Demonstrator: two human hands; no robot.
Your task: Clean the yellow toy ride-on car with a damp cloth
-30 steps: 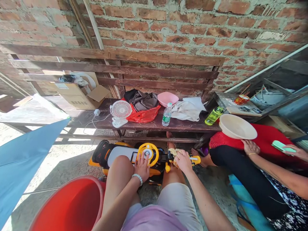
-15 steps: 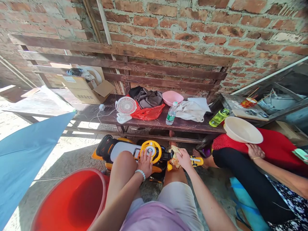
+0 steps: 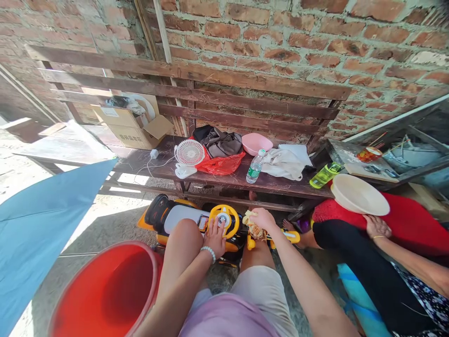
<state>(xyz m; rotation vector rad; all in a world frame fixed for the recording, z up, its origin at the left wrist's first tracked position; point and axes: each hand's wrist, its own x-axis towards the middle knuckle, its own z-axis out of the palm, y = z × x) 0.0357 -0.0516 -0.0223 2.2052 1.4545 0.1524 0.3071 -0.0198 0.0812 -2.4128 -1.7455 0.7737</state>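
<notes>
A yellow and black ride-on toy car with a pale seat (image 3: 180, 218) stands between my knees and the bench. My left hand (image 3: 214, 239), a beaded bracelet at its wrist, rests with fingers spread on the lower part of the yellow steering wheel (image 3: 224, 208). Just right of the wheel, my right hand (image 3: 264, 219) is closed on a crumpled pale yellow cloth (image 3: 249, 218) with brownish patches (image 3: 258, 232). The cloth is beside the car's front end, above my right shin. My fingertips there are partly hidden.
A red tub (image 3: 105, 290) stands at my left, beneath a blue canopy edge (image 3: 52, 220). On the bench (image 3: 157, 164) are a fan (image 3: 189, 152), a water bottle (image 3: 255, 167) and a pink bowl (image 3: 257, 143). At right, another person's hand (image 3: 378, 227) touches a cream basin (image 3: 359, 194).
My right hand has shifted slightly left and up with the crumpled cloth. The left hand stays on the steering wheel. The whole view has slid a little.
</notes>
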